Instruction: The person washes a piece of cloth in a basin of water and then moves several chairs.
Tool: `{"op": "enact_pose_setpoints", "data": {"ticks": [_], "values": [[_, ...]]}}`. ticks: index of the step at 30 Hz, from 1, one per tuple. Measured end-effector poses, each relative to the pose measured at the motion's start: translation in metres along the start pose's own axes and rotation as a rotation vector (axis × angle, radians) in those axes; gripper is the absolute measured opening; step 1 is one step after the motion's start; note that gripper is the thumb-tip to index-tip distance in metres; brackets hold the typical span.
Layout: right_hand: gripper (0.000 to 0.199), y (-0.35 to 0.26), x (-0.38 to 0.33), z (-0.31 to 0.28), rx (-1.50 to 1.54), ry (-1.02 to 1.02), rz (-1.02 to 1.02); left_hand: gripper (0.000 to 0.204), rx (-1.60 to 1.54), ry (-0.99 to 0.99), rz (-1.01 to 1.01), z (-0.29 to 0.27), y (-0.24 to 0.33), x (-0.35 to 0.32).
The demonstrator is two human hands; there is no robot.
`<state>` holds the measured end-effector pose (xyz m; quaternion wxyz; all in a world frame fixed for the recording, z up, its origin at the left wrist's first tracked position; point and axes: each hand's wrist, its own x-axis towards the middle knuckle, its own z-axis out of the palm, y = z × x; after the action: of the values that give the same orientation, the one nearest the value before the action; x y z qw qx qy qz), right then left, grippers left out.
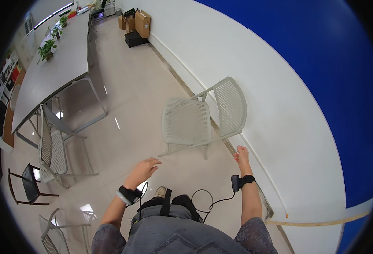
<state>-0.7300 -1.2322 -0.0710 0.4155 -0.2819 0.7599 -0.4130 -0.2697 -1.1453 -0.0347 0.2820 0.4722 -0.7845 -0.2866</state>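
Observation:
A pale folding chair [186, 120] with a perforated seat and backrest stands unfolded on the floor ahead of me, its backrest by the white wall. My left hand [143, 172] is held in the air short of the chair's front leg, fingers loosely stretched and nothing in them. Over by the wall, my right hand [242, 157] hovers just below the backrest's near corner. Its fingers are partly bent and apart, with no object between them. Neither hand appears to touch the chair. Each wrist wears a black strap with a cable hanging nearby.
A long table [66, 63] with a potted plant [47, 49] runs along the left. Beside it stand a perforated folding chair [53, 150], a dark chair [30, 184] and another chair [55, 233]. Cardboard boxes [142, 24] and a black case [135, 39] sit along the wall.

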Motion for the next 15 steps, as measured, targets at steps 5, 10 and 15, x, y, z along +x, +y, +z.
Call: {"op": "enact_pose_setpoints", "data": {"ticks": [5, 10, 15], "values": [[0.054, -0.023, 0.116, -0.014, -0.199, 0.057, -0.063, 0.026, 0.012, -0.145, 0.078, 0.061, 0.022, 0.083], [0.061, -0.050, 0.225, -0.021, -0.041, -0.311, -0.039, 0.031, -0.023, -0.117, -0.029, 0.142, 0.044, 0.117], [0.033, -0.027, 0.290, 0.019, -0.332, -0.219, -0.082, 0.040, -0.149, -0.025, -0.208, 0.207, 0.066, 0.128]]}}
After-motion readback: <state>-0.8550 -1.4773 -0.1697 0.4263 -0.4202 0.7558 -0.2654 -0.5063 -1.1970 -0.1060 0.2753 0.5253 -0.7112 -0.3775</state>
